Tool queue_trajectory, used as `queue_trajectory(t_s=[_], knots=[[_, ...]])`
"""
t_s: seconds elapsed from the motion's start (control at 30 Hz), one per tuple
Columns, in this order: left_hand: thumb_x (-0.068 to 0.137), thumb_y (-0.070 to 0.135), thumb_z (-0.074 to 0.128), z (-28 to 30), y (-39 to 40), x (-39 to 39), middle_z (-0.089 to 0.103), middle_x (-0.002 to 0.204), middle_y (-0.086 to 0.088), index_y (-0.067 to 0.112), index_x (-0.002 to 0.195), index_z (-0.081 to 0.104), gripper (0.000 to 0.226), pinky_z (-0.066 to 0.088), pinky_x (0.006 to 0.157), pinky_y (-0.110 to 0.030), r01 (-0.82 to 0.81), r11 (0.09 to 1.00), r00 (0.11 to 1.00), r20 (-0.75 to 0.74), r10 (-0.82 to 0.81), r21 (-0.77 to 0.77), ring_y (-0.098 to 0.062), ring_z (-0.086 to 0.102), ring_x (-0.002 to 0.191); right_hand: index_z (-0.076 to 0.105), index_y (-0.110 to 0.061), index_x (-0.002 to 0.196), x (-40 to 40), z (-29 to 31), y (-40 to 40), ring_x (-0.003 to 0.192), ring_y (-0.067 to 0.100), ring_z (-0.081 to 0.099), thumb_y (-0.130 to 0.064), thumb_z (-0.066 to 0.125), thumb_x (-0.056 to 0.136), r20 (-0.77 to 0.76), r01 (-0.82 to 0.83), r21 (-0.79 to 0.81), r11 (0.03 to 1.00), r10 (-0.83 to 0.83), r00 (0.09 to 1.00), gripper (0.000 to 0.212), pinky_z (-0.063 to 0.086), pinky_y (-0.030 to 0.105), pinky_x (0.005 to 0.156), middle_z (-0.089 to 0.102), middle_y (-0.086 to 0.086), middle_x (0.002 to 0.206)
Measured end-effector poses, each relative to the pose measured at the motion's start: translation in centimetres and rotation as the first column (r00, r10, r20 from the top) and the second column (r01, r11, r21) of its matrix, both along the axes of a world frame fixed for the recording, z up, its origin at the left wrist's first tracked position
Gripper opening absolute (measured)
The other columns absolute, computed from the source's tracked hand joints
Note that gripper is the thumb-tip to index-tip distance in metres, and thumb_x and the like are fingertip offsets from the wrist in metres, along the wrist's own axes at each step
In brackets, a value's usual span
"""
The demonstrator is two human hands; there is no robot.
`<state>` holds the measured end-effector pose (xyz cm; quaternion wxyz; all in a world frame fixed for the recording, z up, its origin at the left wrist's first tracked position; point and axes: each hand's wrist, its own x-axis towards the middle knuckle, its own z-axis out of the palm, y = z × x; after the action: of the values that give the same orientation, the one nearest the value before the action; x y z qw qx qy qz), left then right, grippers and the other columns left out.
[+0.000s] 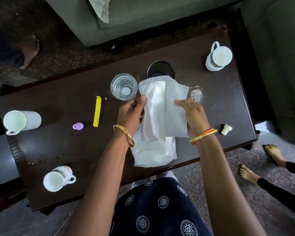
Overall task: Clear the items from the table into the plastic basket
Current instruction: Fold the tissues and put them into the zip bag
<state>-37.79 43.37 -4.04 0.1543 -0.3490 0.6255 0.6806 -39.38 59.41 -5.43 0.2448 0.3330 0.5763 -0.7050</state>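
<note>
Tissue paper (163, 106), white and creased, hangs over the middle of the dark table (58, 150) as you hold it up between both hands. Your left hand (131, 114) pinches its left edge under the thumb; your right hand (194, 114) pinches the right edge with curled fingers. A clear plastic bag (153, 154) lies flat on the table beneath the sheet, near your edge. No plastic basket is in view, so you cannot yet drop anything in.

Risks from here look plain. The glass of water (124, 86) stands just beside the sheet's left corner, and a trailing fold or a careless wrist could tip it. A wet patch (196, 94) lies just right of the sheet; paper lowered there would probably soak and tear. The black cup (161, 69) sits partly hidden behind the sheet, easy to knock unseen. Three white mugs (218, 57) (20, 121) (58, 178), a yellow clip (97, 111), a purple cap (78, 126) and a white stopper (226, 129) all await clearing.
</note>
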Motion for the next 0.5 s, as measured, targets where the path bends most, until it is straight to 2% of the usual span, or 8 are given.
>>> queue_trajectory(t_s=[0.1, 0.13, 0.2, 0.27, 0.33, 0.4, 0.5], knots=[[0.091, 0.03, 0.055, 0.3, 0.0, -0.2, 0.068, 0.092, -0.002, 0.024, 0.08, 0.066, 0.016, 0.054, 0.084, -0.038, -0.03, 0.997, 0.999, 0.037, 0.027, 0.077, -0.024, 0.065, 0.094, 0.062, -0.021, 0.081, -0.1, -0.3, -0.3, 0.093, 0.031, 0.061, -0.026, 0.063, 0.082, 0.118, 0.001, 0.098, 0.995, -0.013, 0.993, 0.005, 0.052, 0.043, 0.087, 0.064, 0.009, 0.1], [0.091, 0.03, 0.055, 0.4, 0.0, -0.2, 0.068, 0.094, -0.003, 0.023, 0.082, 0.066, 0.016, 0.052, 0.087, -0.041, -0.049, 0.994, 0.998, 0.05, 0.044, 0.097, -0.026, 0.064, 0.098, 0.062, -0.023, 0.081, 0.0, -0.3, -0.5, 0.091, 0.028, 0.062, -0.027, 0.063, 0.082, 0.124, 0.011, 0.133, 0.991, -0.028, 0.992, 0.005, 0.051, 0.043, 0.088, 0.065, 0.005, 0.096], [0.092, 0.028, 0.054, 0.3, 0.1, -0.1, 0.068, 0.096, -0.003, 0.023, 0.083, 0.066, 0.016, 0.051, 0.093, -0.044, -0.084, 0.992, 0.995, 0.061, 0.079, 0.097, -0.028, 0.063, 0.104, 0.057, -0.026, 0.063, 0.2, -0.4, -0.7, 0.073, 0.017, 0.061, -0.027, 0.062, 0.086, 0.05, 0.029, 0.184, 0.983, -0.039, 0.998, 0.023, 0.052, 0.035, 0.076, 0.064, -0.008, 0.072], [0.092, 0.026, 0.053, 0.2, 0.1, -0.1, 0.067, 0.092, -0.004, 0.021, 0.08, 0.065, 0.017, 0.05, 0.096, -0.048, -0.086, 0.995, 0.996, 0.04, 0.084, 0.042, -0.029, 0.063, 0.103, 0.059, -0.028, 0.069, 0.4, -0.2, -1.1, 0.064, 0.009, 0.065, -0.033, 0.061, 0.088, -0.043, -0.03, 0.196, 0.98, 0.04, 0.998, 0.021, 0.054, 0.025, 0.062, 0.067, -0.016, 0.065], [0.092, 0.025, 0.054, 0.3, 0.5, -0.1, 0.065, 0.083, -0.004, 0.019, 0.074, 0.062, 0.021, 0.049, 0.092, -0.049, -0.078, 0.997, 0.997, 0.006, 0.078, -0.017, -0.027, 0.061, 0.092, 0.061, -0.03, 0.09, 0.7, 0.2, -1.4, 0.073, 0.005, 0.069, -0.041, 0.063, 0.086, -0.125, -0.113, 0.205, 0.972, 0.14, 0.982, 0.011, 0.054, 0.019, 0.059, 0.072, -0.016, 0.08], [0.092, 0.024, 0.054, 0.2, 0.8, -0.1, 0.062, 0.075, -0.002, 0.017, 0.07, 0.059, 0.024, 0.052, 0.085, -0.044, -0.074, 0.995, 0.997, -0.031, 0.072, -0.063, -0.021, 0.058, 0.083, 0.059, -0.03, 0.103, 0.8, 0.4, -1.7, 0.083, 0.006, 0.069, -0.042, 0.068, 0.08, -0.199, -0.203, 0.24, 0.949, 0.253, 0.947, 0.027, 0.056, 0.017, 0.062, 0.07, -0.011, 0.096], [0.092, 0.027, 0.055, 0.1, 1.0, 0.0, 0.056, 0.065, 0.0, 0.017, 0.067, 0.055, 0.027, 0.049, 0.069, -0.033, -0.038, 0.99, 0.997, -0.072, 0.029, -0.134, -0.013, 0.055, 0.069, 0.055, -0.034, 0.098, 1.1, 0.9, -2.3, 0.087, 0.008, 0.068, -0.042, 0.078, 0.07, -0.245, -0.307, 0.294, 0.905, 0.382, 0.891, 0.037, 0.058, 0.021, 0.066, 0.068, -0.008, 0.098]])
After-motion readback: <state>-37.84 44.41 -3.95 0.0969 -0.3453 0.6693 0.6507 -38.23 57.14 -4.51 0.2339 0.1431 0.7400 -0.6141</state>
